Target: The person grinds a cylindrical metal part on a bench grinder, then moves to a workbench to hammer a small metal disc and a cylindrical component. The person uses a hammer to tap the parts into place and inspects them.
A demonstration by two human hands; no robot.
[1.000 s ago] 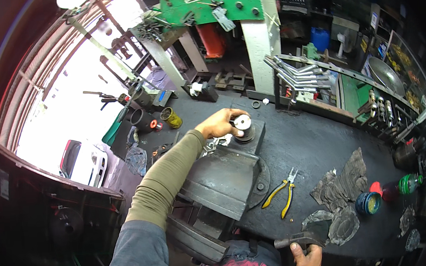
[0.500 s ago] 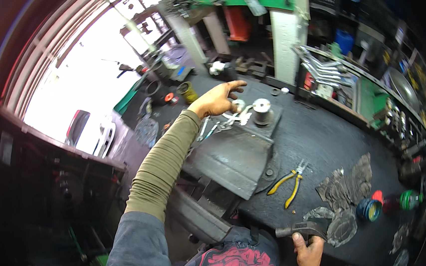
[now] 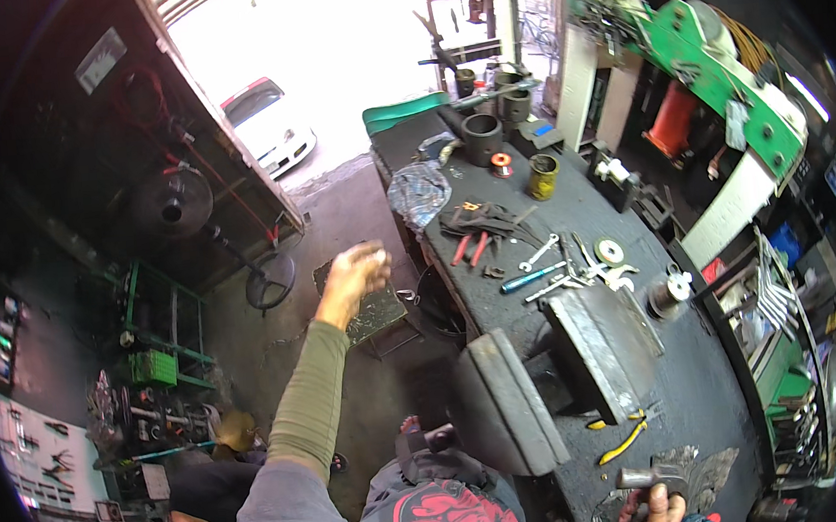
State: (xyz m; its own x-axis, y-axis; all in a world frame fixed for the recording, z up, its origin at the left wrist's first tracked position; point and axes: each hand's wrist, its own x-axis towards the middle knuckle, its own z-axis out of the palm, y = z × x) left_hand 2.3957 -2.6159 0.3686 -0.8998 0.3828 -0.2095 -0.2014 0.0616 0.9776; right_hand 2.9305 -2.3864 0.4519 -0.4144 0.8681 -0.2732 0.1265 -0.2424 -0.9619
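My left hand (image 3: 358,277) is raised over the floor, left of the bench. Its fingers look curled in and are slightly blurred, with a pale spot at the fingertips that I cannot identify. Low at the right, my right hand (image 3: 659,515) grips a hammer (image 3: 639,478) close to its head, over the near part of the bench. Between the hands stands a big metal bench vise (image 3: 607,354), its jaws apart. Yellow-handled pliers (image 3: 625,443) lie beside the vise, partly hidden by it. Crumpled dark cloth (image 3: 715,473) is next to the hammer.
The dark workbench (image 3: 713,385) carries a blue screwdriver (image 3: 534,277), a wrench (image 3: 539,251), red-handled pliers (image 3: 469,249), a yellow cup-like cylinder (image 3: 543,177) and a metal cylinder (image 3: 671,292). A person (image 3: 198,519) is low at the left. A green press frame (image 3: 717,71) stands behind.
My left hand has drawn back from above the bench to over the floor at left. The view has swung left. My right hand still holds the hammer.
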